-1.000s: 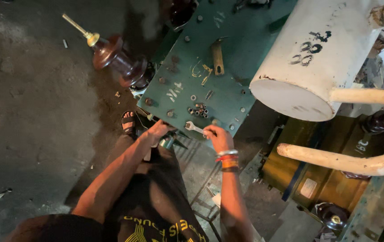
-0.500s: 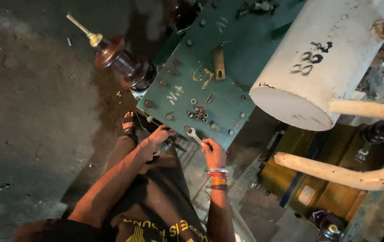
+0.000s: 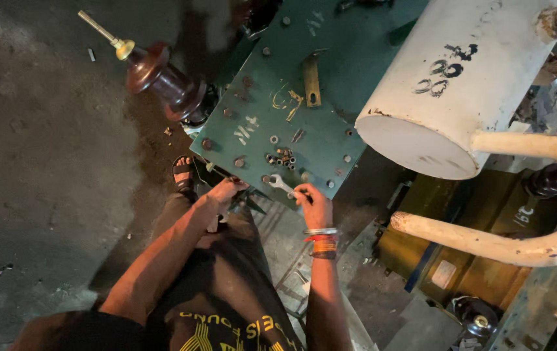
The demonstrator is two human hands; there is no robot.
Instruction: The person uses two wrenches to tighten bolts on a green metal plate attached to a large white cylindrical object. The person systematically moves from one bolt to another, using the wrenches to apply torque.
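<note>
My right hand [image 3: 314, 205] grips a small silver spanner [image 3: 282, 184] whose head sits on a bolt at the near edge of a green metal cover plate [image 3: 330, 97]. My left hand [image 3: 226, 192] reaches under that same edge, fingers curled beneath the plate; what it touches is hidden. Several loose nuts and washers [image 3: 283, 158] lie on the plate just beyond the spanner. Bangles ring my right wrist.
A brown ribbed insulator with a brass rod [image 3: 161, 78] sticks out from the plate's left corner. A big white cylindrical tank [image 3: 460, 84] and curved cream pipe [image 3: 506, 240] fill the right. A yellow-brown unit [image 3: 460, 260] stands below it. Dark concrete floor [image 3: 44, 182] lies to the left.
The view has shifted slightly. My right hand has swung the spanner a little around the edge bolt. My left hand stays under the plate's edge.
</note>
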